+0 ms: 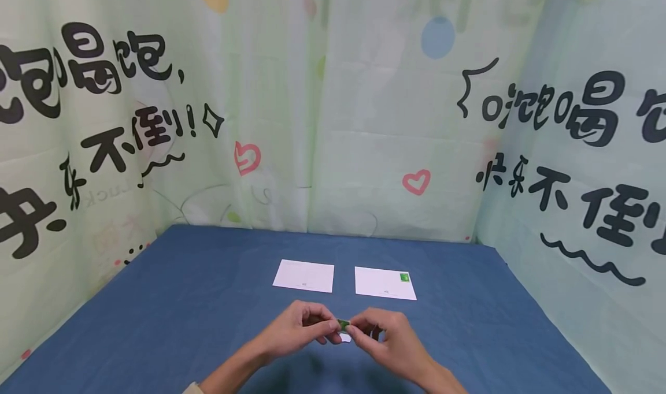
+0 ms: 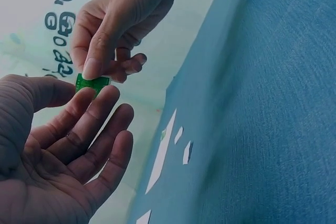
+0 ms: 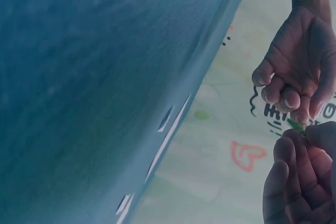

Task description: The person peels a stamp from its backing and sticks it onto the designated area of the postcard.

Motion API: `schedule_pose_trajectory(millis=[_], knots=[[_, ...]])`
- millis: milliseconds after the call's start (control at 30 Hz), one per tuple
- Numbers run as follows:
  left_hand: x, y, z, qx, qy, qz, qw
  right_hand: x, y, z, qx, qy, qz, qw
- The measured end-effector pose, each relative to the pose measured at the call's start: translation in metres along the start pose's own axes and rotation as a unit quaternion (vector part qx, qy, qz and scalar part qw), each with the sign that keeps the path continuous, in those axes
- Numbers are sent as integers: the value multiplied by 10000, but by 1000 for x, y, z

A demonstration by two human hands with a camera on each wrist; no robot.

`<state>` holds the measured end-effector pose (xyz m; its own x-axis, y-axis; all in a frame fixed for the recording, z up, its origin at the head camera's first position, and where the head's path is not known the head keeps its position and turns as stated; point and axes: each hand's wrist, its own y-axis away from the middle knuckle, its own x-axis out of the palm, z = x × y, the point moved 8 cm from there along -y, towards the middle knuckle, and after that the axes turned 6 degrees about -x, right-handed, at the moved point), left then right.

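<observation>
Between both hands is a small green stamp [image 1: 343, 324], raised above the blue table. My left hand [image 1: 307, 327] pinches one side of it between thumb and fingertip, its other fingers loosely bent in the left wrist view. From the other side, my right hand [image 1: 385, 336] pinches the stamp with thumb and forefinger. Just under the fingers, a small white piece of paper [image 1: 346, 338] shows, partly covered by the hands. Beyond the hands lie two white envelopes; the right envelope [image 1: 380, 287] bears a green stamp in its upper right corner, while the left envelope [image 1: 304, 272] shows none.
A blue cloth [image 1: 208, 290] covers the table. Printed curtains [image 1: 364, 122] stand behind it and along both sides. Two small white paper pieces [image 2: 186, 152] lie on the cloth on the near side of an envelope in the left wrist view.
</observation>
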<state>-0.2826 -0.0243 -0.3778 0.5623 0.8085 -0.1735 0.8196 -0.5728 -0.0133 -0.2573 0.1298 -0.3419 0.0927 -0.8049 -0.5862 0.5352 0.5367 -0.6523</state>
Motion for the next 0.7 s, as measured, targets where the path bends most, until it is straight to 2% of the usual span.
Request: schedule_pose_trajectory(millis=[233, 467, 600, 700], knots=[[-3, 0, -1, 33, -48, -51, 10000, -3, 0, -10, 637, -125, -155, 9978], [-8, 1, 0, 70, -65, -148, 9998, -2, 0, -18, 1206, -166, -106, 9925], [-16, 2, 0, 146, -133, -298, 9994, -1, 0, -21, 1427, -121, -70, 9897], [-25, 1, 2, 148, -162, -462, 9987, -1, -1, -23, 1430, -76, -73, 9897]])
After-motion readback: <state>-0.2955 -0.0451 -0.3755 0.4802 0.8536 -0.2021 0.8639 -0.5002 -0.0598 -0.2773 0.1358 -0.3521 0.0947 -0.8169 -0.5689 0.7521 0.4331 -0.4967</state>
